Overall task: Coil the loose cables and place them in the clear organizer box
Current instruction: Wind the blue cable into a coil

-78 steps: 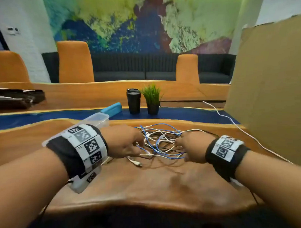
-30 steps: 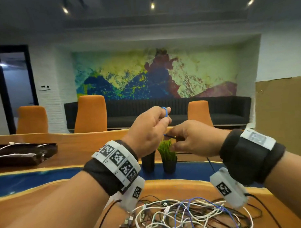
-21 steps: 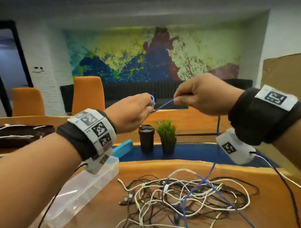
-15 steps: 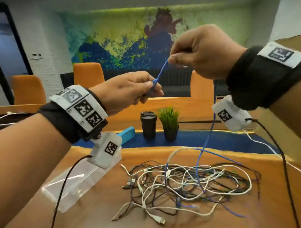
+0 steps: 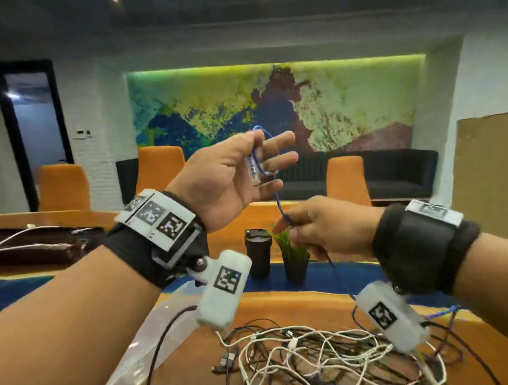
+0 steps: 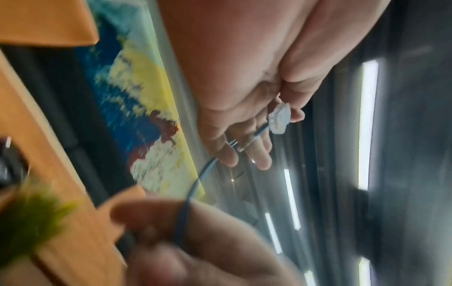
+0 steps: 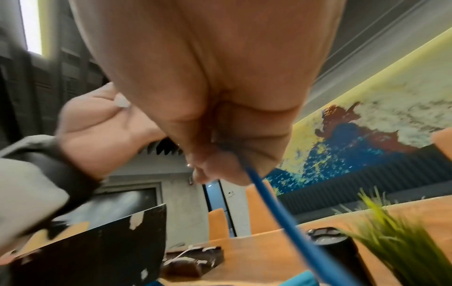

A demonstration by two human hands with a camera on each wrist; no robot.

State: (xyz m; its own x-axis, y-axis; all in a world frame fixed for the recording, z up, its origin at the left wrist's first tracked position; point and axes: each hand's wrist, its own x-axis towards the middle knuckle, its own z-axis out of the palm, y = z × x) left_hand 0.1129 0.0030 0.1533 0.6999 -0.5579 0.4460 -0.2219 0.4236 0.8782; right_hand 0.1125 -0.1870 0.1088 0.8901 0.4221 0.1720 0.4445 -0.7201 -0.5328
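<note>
Blue cable (image 5: 276,191) runs steeply down from left hand's (image 5: 232,175) pinch to right hand's (image 5: 320,227).

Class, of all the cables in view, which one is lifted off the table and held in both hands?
The blue cable: the left hand holds its clear plug end, the right hand pinches it lower; the others lie in the pile.

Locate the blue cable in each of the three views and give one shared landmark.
Head: blue cable runs from the raised left hand down to the right hand, centre frame.
Left wrist: centre, crossing the right hand's fingers.
Right wrist: leaves the fist diagonally toward lower right.
Shared landmark: potted plant.
</note>
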